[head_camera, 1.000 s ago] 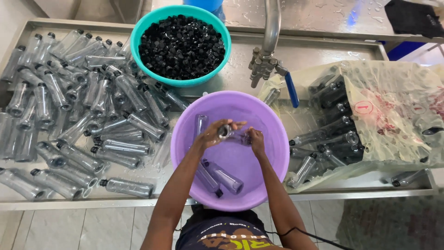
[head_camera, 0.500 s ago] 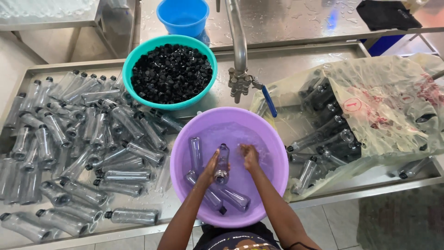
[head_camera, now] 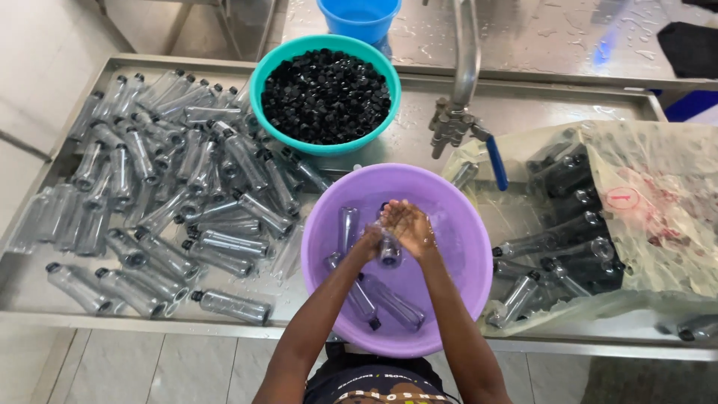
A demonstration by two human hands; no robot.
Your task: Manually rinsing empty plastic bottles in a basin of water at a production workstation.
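**Two hands, one bottle, one purple tub**

While both hands meet over the purple tub (head_camera: pixel 456 299), they hold one small clear bottle (head_camera: pixel 389 251) between them. From the head camera, the left hand (head_camera: pixel 368 243) is closed on the bottle's side, and the right hand (head_camera: pixel 410 224) is cupped around its top, fingers together. That bottle sits above the middle of the tub. Down in the tub lie about four more clear bottles (head_camera: pixel 389 299), one of them with a black cap.

One teal bowl (head_camera: pixel 265 82) stands behind the tub, full of black caps (head_camera: pixel 325 93), too many to count. One blue bucket (head_camera: pixel 359 15) stands further back. One metal tap (head_camera: pixel 460 112) with a blue handle hangs near the tub. On the left of the metal tray (head_camera: pixel 419 142) lies a big pile of capped bottles (head_camera: pixel 172 194), dozens of them. On the right, one plastic bag (head_camera: pixel 643 217) holds many more bottles.
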